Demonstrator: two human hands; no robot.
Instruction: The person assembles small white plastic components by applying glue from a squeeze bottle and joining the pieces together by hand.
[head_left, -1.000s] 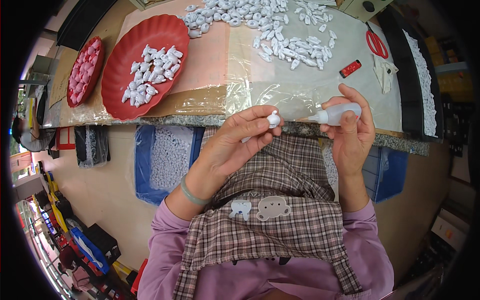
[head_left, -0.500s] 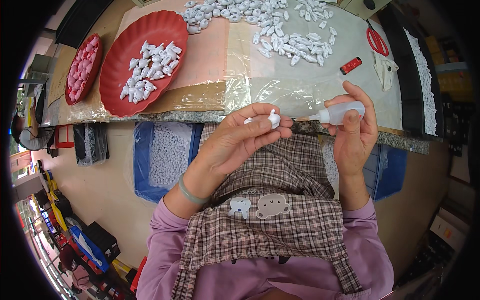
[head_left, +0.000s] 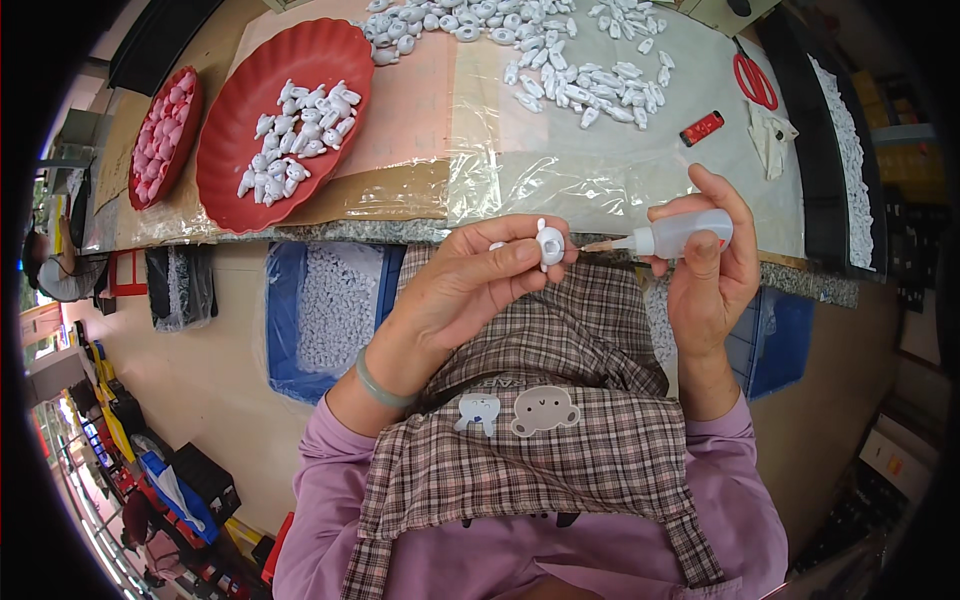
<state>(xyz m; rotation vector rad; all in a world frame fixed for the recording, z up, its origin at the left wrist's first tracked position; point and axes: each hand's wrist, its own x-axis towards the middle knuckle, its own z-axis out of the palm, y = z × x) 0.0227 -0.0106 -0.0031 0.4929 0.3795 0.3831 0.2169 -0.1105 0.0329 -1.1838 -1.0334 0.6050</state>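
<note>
- My left hand (head_left: 465, 275) pinched a small, glossy white, animal-shaped piece with a round hollow (head_left: 551, 244) between thumb and fingers, in front of me by the table's near edge; another white bit (head_left: 497, 245) showed behind the thumb.
- My right hand (head_left: 708, 270) was curled around a squeezable, translucent white plastic bottle (head_left: 690, 233), thumb below, index finger raised clear of it.
- The bottle lay nearly level, its long axis running left to right, and its thin, pinkish-tan nozzle (head_left: 605, 245) pointed left at the piece.
- The piece stood across that line, its longer side running away from my body, the hollow showing upward.
- The nozzle tip ended just beside the piece, close to my left fingertips; whether it touched them, I could not tell.
- Beyond, on the table (head_left: 590, 185), lay loose white pieces (head_left: 600, 95); a red scalloped dish (head_left: 222, 180) sat to the left.
</note>
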